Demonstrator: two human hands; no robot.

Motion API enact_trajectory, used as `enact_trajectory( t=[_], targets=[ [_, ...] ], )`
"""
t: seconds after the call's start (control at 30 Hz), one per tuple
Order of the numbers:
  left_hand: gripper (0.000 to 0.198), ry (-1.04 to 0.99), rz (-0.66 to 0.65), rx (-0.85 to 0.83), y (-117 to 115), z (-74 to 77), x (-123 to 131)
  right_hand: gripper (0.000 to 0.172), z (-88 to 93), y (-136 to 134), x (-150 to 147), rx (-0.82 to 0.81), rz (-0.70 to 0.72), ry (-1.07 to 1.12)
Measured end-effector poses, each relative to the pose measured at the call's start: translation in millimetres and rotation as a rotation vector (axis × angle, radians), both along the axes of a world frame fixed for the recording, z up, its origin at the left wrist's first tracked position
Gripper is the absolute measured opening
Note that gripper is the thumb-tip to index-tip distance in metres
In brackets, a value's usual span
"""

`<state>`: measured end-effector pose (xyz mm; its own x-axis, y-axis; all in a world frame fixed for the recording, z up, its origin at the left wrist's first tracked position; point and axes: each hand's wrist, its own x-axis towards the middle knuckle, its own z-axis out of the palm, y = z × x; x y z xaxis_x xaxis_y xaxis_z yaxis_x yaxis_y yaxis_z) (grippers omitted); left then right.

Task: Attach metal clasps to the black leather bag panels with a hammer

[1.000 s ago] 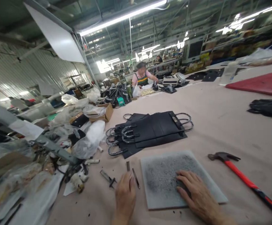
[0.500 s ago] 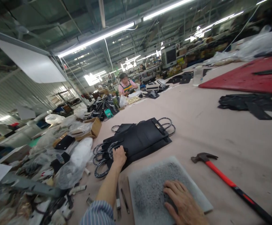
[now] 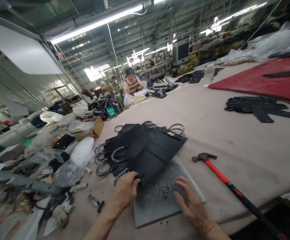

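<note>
My left hand (image 3: 127, 188) is closed on the near end of a black bag panel (image 3: 157, 150), beside its speckled rope handle. That panel lies aslant, partly over a grey stone slab (image 3: 154, 210) and partly over a pile of other black panels (image 3: 120, 143) with looped handles. A metal clasp shows at its far end. At the right side of the slab is my right hand (image 3: 191, 200), fingers apart, resting on or just above it with nothing visible in it. A claw hammer (image 3: 217, 171) with a red and black handle lies right of the slab.
Black strips (image 3: 259, 108) and a red board (image 3: 264, 78) lie at the right. On the left are plastic bags, a cardboard box (image 3: 97, 128) and scraps. A small metal tool (image 3: 95, 201) lies near my left forearm. A person (image 3: 133, 81) works at the far end.
My left hand has drawn the top panel toward me, so its near end now overlaps the slab. My right hand stays by the slab. The view has shifted, and the hammer appears further left.
</note>
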<state>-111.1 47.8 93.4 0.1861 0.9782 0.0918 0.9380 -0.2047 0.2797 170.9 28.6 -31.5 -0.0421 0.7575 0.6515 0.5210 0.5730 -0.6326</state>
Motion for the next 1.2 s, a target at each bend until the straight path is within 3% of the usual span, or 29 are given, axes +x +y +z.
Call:
enact_trajectory(
  t=[0.13,0.23,0.3,0.43,0.6,0.7,0.8,0.9,1.0,1.1,1.2],
  targets=[
    [0.02,0.045,-0.176,0.03,-82.6,-46.5,-23.0,0.026,1.9,-17.4,33.9,-0.034,-0.139,0.015],
    [0.023,0.046,-0.272,0.03,-120.8,-61.2,-43.5,0.025,7.2,-22.7,60.2,-0.047,-0.185,-0.118],
    [0.023,0.03,-0.277,-0.007,-129.9,-61.8,-53.3,0.026,10.6,-20.7,71.9,-0.067,-0.182,-0.232],
    [0.022,0.047,-0.233,-0.085,-125.7,-62.6,-59.1,0.029,12.0,-10.1,77.9,-0.161,-0.141,-0.412],
    [0.024,0.061,-0.198,-0.065,-117.1,-68.5,-63.3,0.032,16.7,5.1,73.7,-0.205,-0.091,-0.361],
    [0.028,0.115,-0.209,-0.056,-105.8,-57.5,-69.7,0.031,27.0,18.0,78.4,-0.193,-0.081,-0.415],
    [0.046,0.206,-0.3,-0.13,-87.8,-35.1,-71.3,0.034,35.4,39.8,92.5,-0.204,-0.131,-0.629],
    [0.058,0.283,-0.374,-0.196,-70.5,-12.4,-67.0,0.036,36.4,67.2,115.3,-0.382,-0.114,-0.769],
    [0.045,0.367,-0.375,-0.19,-53.9,5.9,-61.1,0.035,31.2,85.7,144.7,-0.564,0.05,-0.742],
    [0.036,0.435,-0.405,-0.156,-29.7,28.3,-57.1,0.035,25.2,83.7,170.6,-0.652,0.14,-0.644],
    [0.033,0.457,-0.429,-0.119,9.5,68.0,-56.4,0.04,27.6,63.1,171.7,-0.673,0.188,-0.485]
  ],
)
